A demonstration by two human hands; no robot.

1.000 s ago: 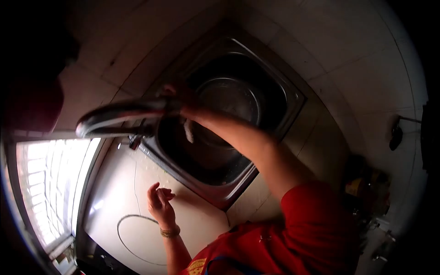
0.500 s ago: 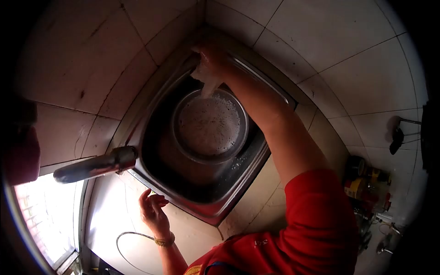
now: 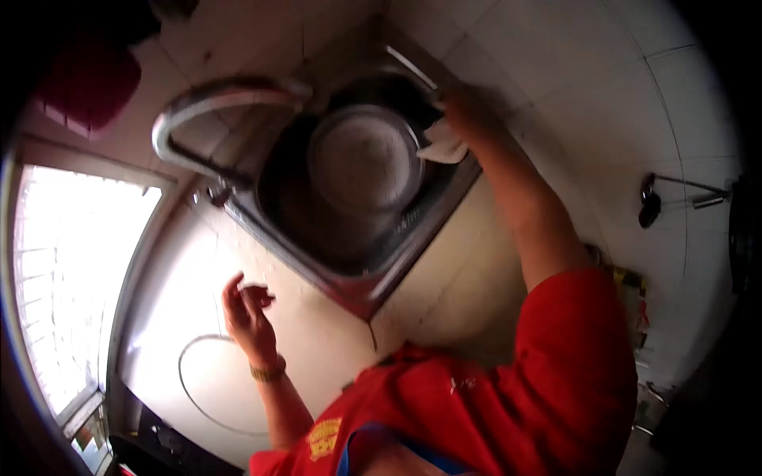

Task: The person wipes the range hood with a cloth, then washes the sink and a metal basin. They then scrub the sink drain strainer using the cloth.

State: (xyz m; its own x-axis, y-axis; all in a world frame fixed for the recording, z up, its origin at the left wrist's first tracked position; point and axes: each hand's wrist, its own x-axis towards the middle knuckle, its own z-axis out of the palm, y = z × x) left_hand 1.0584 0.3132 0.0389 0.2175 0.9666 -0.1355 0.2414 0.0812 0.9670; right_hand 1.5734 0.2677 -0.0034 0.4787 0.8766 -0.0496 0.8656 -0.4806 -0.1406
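A pale, limp cloth (image 3: 444, 144) hangs from my right hand (image 3: 470, 119), whose fingers are closed on it over the sink's right rim. Inside the dark metal sink (image 3: 337, 250) sits a round metal basin (image 3: 367, 159) with cloudy, whitish liquid in it. The cloth is beside the basin's right edge. My left hand (image 3: 249, 311) is raised over the pale counter near the sink's lower left edge, with its fingers partly curled but apart and nothing in them.
A curved faucet (image 3: 178, 127) stands at the sink's left. A thin cable or hose (image 3: 184, 385) loops on the counter (image 3: 294, 333). The bright window (image 3: 71, 270) is at the left, a pink object (image 3: 99, 91) at upper left. Bottles, partly hidden, are at the right.
My right hand has moved with the cloth from the sink's back corner to its right rim. My left hand stays raised and empty. The whole view has shifted.
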